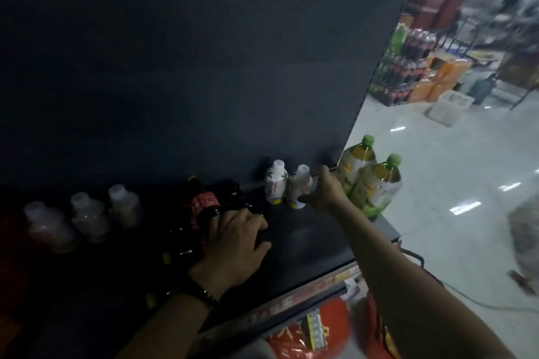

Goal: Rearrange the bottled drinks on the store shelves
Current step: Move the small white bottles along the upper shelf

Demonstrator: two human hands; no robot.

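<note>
Bottles: R hand (322, 192) outstretched, gripping white bottle (299, 186); L hand (236, 239) palm-down, clasping dark bottle (204, 213).

Head view, tilted, down onto shelf (306, 245)

White bottles (275, 183), green-capped yellow bottles (357, 163), red-labelled dark bottle (201, 204), black shelf (306, 239).

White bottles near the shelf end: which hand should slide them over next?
Right. The right hand is already wrapped on the tilted white bottle, beside the upright one. The left hand is busy on the dark bottles.
</note>
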